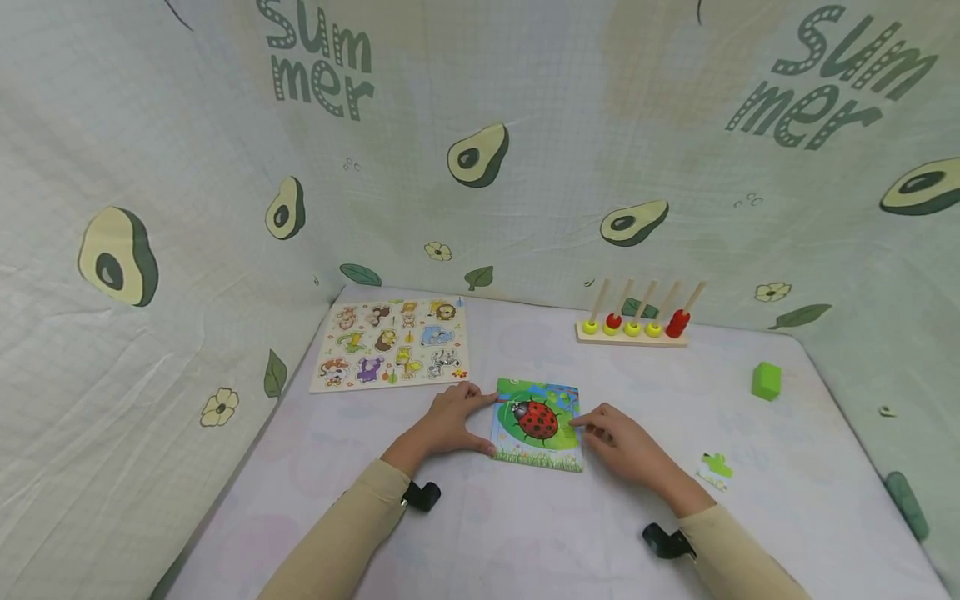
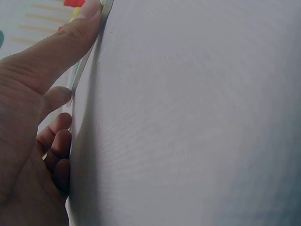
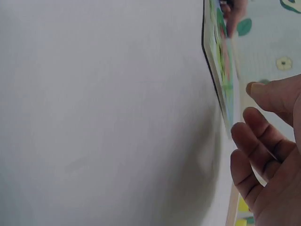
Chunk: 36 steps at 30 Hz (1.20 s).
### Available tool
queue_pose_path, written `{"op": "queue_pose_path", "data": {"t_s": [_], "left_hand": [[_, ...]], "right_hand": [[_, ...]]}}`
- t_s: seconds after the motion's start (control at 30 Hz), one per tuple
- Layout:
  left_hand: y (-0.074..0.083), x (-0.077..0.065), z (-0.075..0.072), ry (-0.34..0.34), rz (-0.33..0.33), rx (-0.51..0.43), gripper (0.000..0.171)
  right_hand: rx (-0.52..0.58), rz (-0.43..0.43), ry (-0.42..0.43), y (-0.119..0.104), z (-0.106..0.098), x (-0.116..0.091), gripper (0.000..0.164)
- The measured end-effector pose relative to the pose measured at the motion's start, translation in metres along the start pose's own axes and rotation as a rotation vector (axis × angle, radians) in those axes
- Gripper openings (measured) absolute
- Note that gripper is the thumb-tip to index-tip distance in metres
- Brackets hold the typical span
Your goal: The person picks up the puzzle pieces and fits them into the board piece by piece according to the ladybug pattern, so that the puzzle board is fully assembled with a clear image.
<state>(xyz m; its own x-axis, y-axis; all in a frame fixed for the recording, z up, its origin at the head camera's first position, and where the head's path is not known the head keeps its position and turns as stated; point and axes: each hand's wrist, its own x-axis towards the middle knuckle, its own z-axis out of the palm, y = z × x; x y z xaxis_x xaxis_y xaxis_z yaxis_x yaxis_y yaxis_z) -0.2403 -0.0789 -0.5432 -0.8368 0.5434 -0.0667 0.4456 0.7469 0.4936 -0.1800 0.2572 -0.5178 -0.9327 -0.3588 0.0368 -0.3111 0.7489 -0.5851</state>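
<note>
A square jigsaw puzzle (image 1: 536, 423) with a red ladybug on green lies flat on the table in the head view. My left hand (image 1: 452, 421) is at its left side, thumb at the lower left corner and index finger near the upper left edge; the left wrist view shows that thumb (image 2: 89, 12) against the board's edge. From the right, my right hand (image 1: 621, 444) reaches its index fingertip onto the puzzle's right edge. Its other fingers (image 3: 254, 141) are loosely bent beside the board. A loose green and white jigsaw piece (image 1: 716, 469) lies right of the right forearm.
A wooden animal peg board (image 1: 390, 343) lies at the back left. At the back stands a counting rack (image 1: 632, 336) with upright pegs and red and yellow beads. A green block (image 1: 767, 381) sits at the right. Patterned cloth (image 1: 525, 250) walls the table's back and sides.
</note>
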Motion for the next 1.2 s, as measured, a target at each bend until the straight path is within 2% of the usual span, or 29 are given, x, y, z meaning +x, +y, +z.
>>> {"op": "queue_pose_path", "data": {"t_s": [0.47,0.73,0.97,1.2], "left_hand": [[0.0,0.0,0.0,0.004,0.005,-0.001,0.099],[0.001,-0.001,0.0,0.003,-0.006,0.009,0.099],[0.002,-0.002,-0.001,0.019,0.017,0.021,0.098],[0.001,-0.003,-0.001,0.016,0.023,0.021,0.098]], "right_hand": [[-0.099,0.145,0.096,0.041,-0.039,-0.044,0.027],[-0.145,0.267,0.088,0.069,-0.06,-0.071,0.036],[-0.17,0.419,0.071,0.082,-0.071,-0.083,0.056],[-0.124,0.553,-0.015,0.094,-0.079,-0.092,0.087]]}}
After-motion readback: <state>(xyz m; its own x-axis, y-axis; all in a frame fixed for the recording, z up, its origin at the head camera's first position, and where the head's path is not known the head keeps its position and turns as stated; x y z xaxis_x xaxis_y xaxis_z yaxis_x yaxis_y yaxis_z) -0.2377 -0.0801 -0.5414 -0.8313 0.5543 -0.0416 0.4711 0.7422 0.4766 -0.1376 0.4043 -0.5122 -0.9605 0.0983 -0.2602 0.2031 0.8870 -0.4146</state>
